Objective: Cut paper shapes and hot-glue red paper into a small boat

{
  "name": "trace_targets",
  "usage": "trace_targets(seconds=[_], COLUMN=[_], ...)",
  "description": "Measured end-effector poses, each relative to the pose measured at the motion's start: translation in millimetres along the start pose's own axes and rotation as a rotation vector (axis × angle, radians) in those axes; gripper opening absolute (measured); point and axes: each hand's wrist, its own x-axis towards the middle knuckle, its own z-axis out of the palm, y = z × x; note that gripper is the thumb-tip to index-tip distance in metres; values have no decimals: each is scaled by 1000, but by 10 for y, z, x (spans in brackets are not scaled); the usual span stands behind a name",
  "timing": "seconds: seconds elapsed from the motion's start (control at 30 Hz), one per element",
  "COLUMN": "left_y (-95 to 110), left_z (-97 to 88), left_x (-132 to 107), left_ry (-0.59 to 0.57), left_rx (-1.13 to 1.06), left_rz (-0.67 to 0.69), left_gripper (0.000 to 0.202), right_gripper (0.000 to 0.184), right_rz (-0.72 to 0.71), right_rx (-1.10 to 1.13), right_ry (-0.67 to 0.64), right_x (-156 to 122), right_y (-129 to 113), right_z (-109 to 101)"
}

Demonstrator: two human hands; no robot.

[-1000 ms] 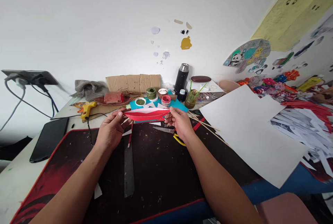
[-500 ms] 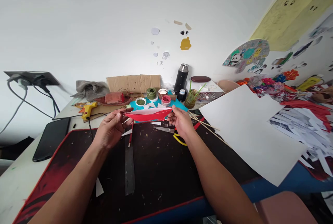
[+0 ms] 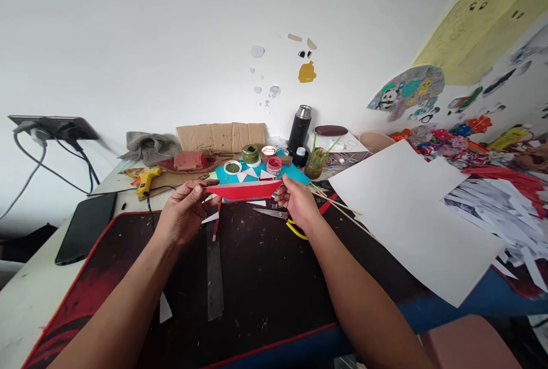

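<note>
A folded red paper boat shape (image 3: 246,191) with a pale upper edge is held up above the dark mat. My left hand (image 3: 185,209) pinches its left tip between thumb and fingers. At the other end my right hand (image 3: 297,200) grips the right tip, thumb on top. Below the right hand lie scissors (image 3: 296,229) with yellow handles, partly hidden by the wrist. A red pencil (image 3: 216,225) and a clear ruler (image 3: 215,277) lie on the mat (image 3: 274,277) under the paper.
Behind stand paint jars (image 3: 250,155) on a blue sheet (image 3: 222,173), a black flask (image 3: 299,129) and a cup of green brushes (image 3: 315,164). A yellow glue gun (image 3: 148,180) and a black phone (image 3: 85,229) are left. White paper (image 3: 411,226) and sticks (image 3: 342,207) are right.
The red paper has tilted, so less of its pale inside shows and its red side looks flatter. Both hands keep their hold at the tips.
</note>
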Motion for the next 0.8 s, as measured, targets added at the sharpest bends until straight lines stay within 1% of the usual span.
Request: trace_targets(seconds=[0.13, 0.23, 0.37, 0.47, 0.67, 0.8], left_y=[-5, -1, 21, 43, 74, 80], left_z=[22, 47, 83, 107, 127, 125], left_x=[-13, -30, -58, -76, -105, -121], left_ry=[-9, -29, -78, -93, -131, -165], left_rx=[-22, -27, 34, 69, 85, 99], left_rz=[15, 24, 26, 39, 42, 33], left_gripper=[42, 45, 44, 41, 36, 37], right_gripper=[54, 51, 50, 50, 48, 46], right_rz=[36, 59, 70, 85, 116, 130], right_rx=[38, 65, 76, 80, 96, 113], right_ry=[9, 21, 26, 26, 38, 51], right_x=[-20, -29, -27, -19, -7, -6], right_y=[2, 2, 13, 31, 52, 45], right_z=[34, 44, 40, 40, 47, 53])
